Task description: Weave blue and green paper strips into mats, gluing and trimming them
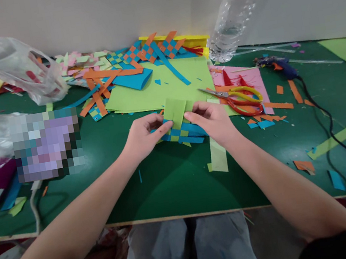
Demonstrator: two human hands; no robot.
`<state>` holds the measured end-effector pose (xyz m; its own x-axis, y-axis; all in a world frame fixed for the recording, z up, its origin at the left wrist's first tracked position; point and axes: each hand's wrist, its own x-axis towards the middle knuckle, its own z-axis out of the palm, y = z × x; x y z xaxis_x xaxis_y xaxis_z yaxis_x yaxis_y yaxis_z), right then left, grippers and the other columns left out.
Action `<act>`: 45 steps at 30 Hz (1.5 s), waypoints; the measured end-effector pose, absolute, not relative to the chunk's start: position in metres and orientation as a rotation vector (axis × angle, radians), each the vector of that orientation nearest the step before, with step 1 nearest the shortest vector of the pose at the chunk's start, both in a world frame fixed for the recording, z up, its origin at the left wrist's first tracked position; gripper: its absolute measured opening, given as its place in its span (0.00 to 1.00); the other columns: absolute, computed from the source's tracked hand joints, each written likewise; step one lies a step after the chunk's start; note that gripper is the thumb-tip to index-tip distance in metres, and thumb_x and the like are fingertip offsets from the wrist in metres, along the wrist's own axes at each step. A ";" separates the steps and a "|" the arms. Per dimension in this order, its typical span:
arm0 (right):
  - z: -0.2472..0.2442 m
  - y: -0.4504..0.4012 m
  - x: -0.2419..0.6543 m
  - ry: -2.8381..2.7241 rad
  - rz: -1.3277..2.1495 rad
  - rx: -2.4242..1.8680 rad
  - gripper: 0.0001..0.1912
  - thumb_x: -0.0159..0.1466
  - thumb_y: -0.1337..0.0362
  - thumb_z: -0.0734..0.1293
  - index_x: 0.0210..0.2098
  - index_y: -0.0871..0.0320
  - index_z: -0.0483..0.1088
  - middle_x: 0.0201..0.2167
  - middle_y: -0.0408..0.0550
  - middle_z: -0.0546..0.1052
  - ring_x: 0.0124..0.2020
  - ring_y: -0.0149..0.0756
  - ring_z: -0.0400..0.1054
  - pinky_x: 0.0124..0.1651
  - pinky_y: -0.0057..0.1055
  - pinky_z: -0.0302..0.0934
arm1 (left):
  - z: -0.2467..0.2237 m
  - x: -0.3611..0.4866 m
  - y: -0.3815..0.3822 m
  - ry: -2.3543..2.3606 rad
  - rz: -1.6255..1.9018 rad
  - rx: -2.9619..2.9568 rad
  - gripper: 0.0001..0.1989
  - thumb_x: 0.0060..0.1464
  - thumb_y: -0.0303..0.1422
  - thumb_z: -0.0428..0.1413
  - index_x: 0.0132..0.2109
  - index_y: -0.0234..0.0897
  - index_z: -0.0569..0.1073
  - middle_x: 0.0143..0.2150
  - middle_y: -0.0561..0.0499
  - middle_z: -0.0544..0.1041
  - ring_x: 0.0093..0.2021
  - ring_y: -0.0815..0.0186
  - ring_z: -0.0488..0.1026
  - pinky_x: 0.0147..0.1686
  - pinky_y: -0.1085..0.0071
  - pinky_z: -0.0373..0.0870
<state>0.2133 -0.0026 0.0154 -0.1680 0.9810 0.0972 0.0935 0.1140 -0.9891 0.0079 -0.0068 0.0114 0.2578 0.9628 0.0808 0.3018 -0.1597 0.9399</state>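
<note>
Between my two hands is a woven piece of blue and green paper strips (pixel 179 135), held just above the green table. A wide light green strip (pixel 174 110) stands up from it. My left hand (pixel 145 137) pinches the left side of the piece, thumb on top. My right hand (pixel 213 122) is closed at the strip's right edge, its thumb against the paper. Part of the weave is hidden behind the fingers. Below my right hand lies a pale green strip (pixel 219 157).
Scissors (pixel 242 96) lie right of my hands on green sheets (pixel 156 89) and pink paper. A glue gun (pixel 278 68) with a black cord is farther right. A water bottle (pixel 233 13) stands behind. Plastic bags (pixel 16 67) and a blurred-out device (pixel 47 144) are at left.
</note>
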 end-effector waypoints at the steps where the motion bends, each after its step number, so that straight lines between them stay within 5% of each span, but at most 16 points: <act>1: 0.014 -0.002 0.213 -1.459 1.243 -1.105 0.21 0.52 0.44 0.73 0.30 0.55 0.71 0.27 0.42 0.71 0.29 0.30 0.65 0.31 0.29 0.62 | 0.012 0.008 -0.007 1.186 0.931 1.640 0.16 0.53 0.46 0.60 0.34 0.35 0.76 0.31 0.50 0.77 0.30 0.67 0.72 0.30 0.72 0.68; 7: 0.012 -0.002 0.216 -1.472 1.385 -1.010 0.22 0.53 0.45 0.73 0.39 0.54 0.74 0.36 0.44 0.77 0.38 0.35 0.71 0.43 0.33 0.67 | 0.015 0.010 -0.010 1.186 0.898 1.695 0.16 0.53 0.44 0.60 0.29 0.35 0.74 0.25 0.53 0.71 0.26 0.70 0.65 0.25 0.73 0.60; 13: 0.011 -0.001 0.221 -1.467 1.196 -1.106 0.23 0.61 0.41 0.65 0.29 0.54 0.73 0.28 0.44 0.73 0.33 0.34 0.68 0.37 0.33 0.64 | 0.014 0.010 -0.008 1.238 0.907 1.651 0.16 0.52 0.45 0.61 0.28 0.35 0.72 0.22 0.55 0.67 0.23 0.72 0.61 0.23 0.74 0.56; 19: 0.017 -0.003 0.217 -1.610 1.097 -1.130 0.18 0.53 0.48 0.74 0.34 0.56 0.75 0.29 0.43 0.75 0.33 0.33 0.67 0.38 0.32 0.63 | 0.014 0.010 -0.008 1.209 0.872 1.674 0.16 0.51 0.45 0.61 0.27 0.35 0.72 0.23 0.55 0.68 0.23 0.72 0.61 0.24 0.73 0.57; 36: 0.017 -0.005 0.217 -1.647 0.927 -1.181 0.18 0.56 0.49 0.72 0.28 0.58 0.70 0.22 0.39 0.65 0.26 0.28 0.57 0.30 0.29 0.54 | 0.023 0.010 -0.010 1.247 0.824 1.752 0.18 0.50 0.43 0.61 0.24 0.35 0.68 0.21 0.57 0.61 0.21 0.74 0.55 0.21 0.74 0.51; 45: 0.017 -0.005 0.216 -1.703 0.969 -1.230 0.24 0.53 0.49 0.74 0.42 0.59 0.73 0.27 0.42 0.70 0.32 0.32 0.63 0.37 0.32 0.62 | 0.023 0.010 -0.010 1.250 0.769 1.805 0.18 0.55 0.45 0.57 0.28 0.34 0.75 0.22 0.55 0.65 0.22 0.73 0.56 0.22 0.74 0.52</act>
